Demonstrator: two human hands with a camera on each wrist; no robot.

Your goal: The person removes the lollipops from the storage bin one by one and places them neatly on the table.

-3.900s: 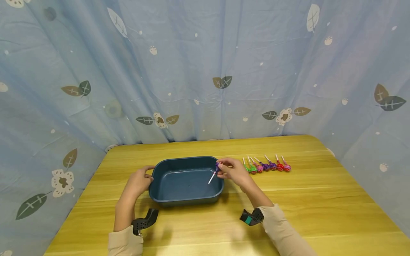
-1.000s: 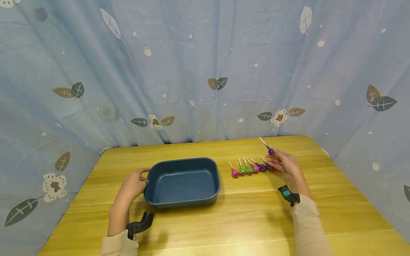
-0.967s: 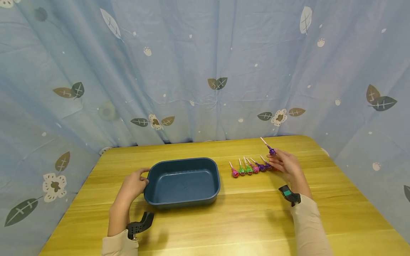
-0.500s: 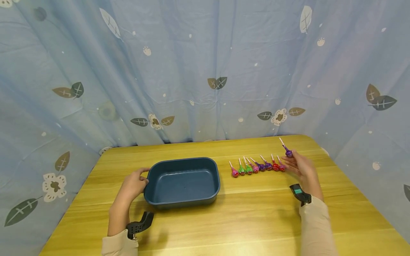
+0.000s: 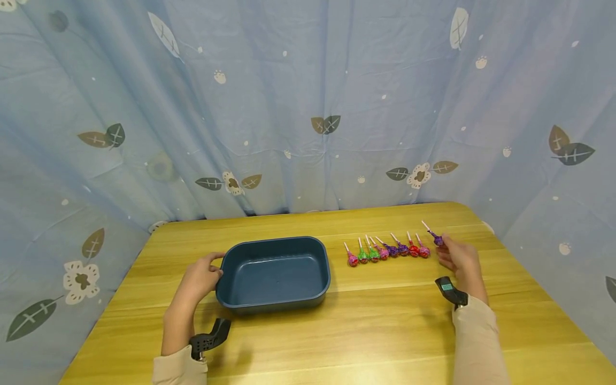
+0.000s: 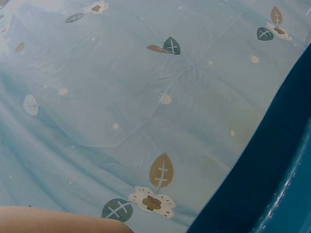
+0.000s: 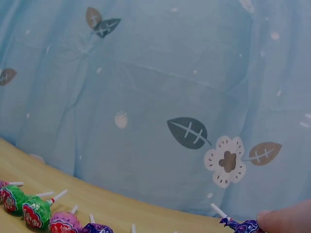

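My right hand [image 5: 459, 258] pinches a purple-wrapped lollipop [image 5: 437, 240] by its candy end, its white stick pointing up and to the left. This sits at the right end of a row of lollipops, just past a pink lollipop [image 5: 424, 251]. In the right wrist view one fingertip meets the purple lollipop [image 7: 247, 226] at the lower right. My left hand [image 5: 201, 278] grips the left rim of a dark blue rectangular basin [image 5: 274, 307], which holds nothing. The left wrist view shows the basin's wall [image 6: 262, 160] at the right and part of the hand [image 6: 58, 222] below.
Several wrapped lollipops in pink, green [image 5: 374, 256], purple and red [image 5: 414, 250] lie side by side, sticks toward the back. The wooden table [image 5: 337, 342] runs back to a blue patterned curtain [image 5: 289, 107].
My right hand has carried the purple lollipop right, from above the row to its right end, and lowered it. Red and pink lollipops came out from behind the hand. My left hand stays put.
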